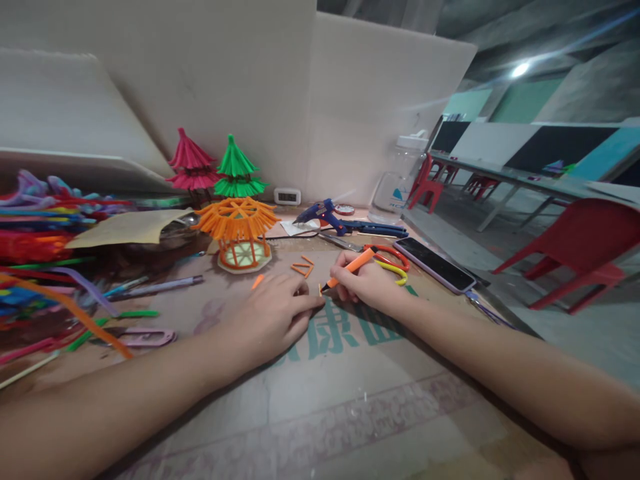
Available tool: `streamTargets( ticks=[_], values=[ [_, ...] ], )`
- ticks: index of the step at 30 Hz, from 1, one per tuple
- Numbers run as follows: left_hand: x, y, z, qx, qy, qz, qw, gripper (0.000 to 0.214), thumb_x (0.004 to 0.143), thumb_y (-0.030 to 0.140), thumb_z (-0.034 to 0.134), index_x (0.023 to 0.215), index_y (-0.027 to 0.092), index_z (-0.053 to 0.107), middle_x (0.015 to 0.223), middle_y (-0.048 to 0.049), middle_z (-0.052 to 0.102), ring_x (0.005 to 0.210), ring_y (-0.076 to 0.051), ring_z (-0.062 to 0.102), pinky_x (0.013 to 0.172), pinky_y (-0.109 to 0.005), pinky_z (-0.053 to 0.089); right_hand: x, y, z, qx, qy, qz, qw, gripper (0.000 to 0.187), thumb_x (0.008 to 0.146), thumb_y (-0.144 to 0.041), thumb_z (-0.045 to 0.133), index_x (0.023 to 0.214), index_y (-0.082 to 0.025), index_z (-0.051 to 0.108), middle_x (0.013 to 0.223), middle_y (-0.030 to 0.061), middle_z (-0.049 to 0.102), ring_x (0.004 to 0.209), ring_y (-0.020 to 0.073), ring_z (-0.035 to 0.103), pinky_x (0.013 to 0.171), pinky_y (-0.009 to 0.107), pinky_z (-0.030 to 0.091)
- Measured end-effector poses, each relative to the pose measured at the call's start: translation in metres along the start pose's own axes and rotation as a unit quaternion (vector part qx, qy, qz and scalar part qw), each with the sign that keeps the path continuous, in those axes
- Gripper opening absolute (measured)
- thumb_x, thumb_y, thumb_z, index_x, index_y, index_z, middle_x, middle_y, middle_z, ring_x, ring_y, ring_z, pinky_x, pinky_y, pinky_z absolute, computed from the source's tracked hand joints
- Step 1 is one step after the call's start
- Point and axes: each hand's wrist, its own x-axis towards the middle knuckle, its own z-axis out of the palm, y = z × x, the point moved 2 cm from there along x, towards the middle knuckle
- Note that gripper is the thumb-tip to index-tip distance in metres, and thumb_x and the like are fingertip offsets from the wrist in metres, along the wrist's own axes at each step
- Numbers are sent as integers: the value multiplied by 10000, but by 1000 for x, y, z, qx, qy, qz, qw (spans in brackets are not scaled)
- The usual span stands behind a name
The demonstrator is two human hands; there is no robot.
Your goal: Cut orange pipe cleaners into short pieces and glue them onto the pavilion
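Note:
In my right hand (363,283) is an orange marker (356,264), gripped like a pen with its dark tip pointing down and left. The tip meets a short orange stick (320,289) on the work surface. My left hand (275,310) rests palm down, its fingertips pinched at the near end of that stick; the exact grip is partly hidden. Several more short orange sticks (302,268) lie just beyond the hands. Beside my left knuckles is an orange marker cap (257,282). A small orange pavilion model (237,230) stands behind my left hand.
Red and green tiered models (233,167) stand at the back. Left are piled pipe cleaners (45,207) and a pink cutter (150,337). Behind my right hand lie a blue glue gun (323,212), scissors (393,260), a phone (434,265) and a water bottle (395,183).

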Motion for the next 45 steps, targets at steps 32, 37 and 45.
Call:
streamTargets(
  ticks=[32,37,45],
  values=[
    [1,0,2,-9,-14,-2,1000,317,982,202,480,1169,254,731,1004,-77,643,967,-256,566,823,-403,440,1,1,0,9,15,-19,1000,188,912,-357,549,798,-222,484,522,-53,592,392,84,446,408,197,328],
    [1,0,2,-12,-12,-4,1000,314,983,199,479,1162,253,731,1025,-80,638,980,-255,558,836,-400,444,1,2,0,2,14,-18,1000,187,927,-359,544,816,-223,481,537,-50,599,390,86,445,412,204,330],
    [1,0,2,-9,-10,2,1000,318,984,201,471,1165,249,728,1004,-79,635,959,-249,557,825,-396,440,1,2,0,9,2,-23,1000,206,915,-362,561,788,-220,482,522,-54,597,385,77,438,407,196,325]
  ],
)
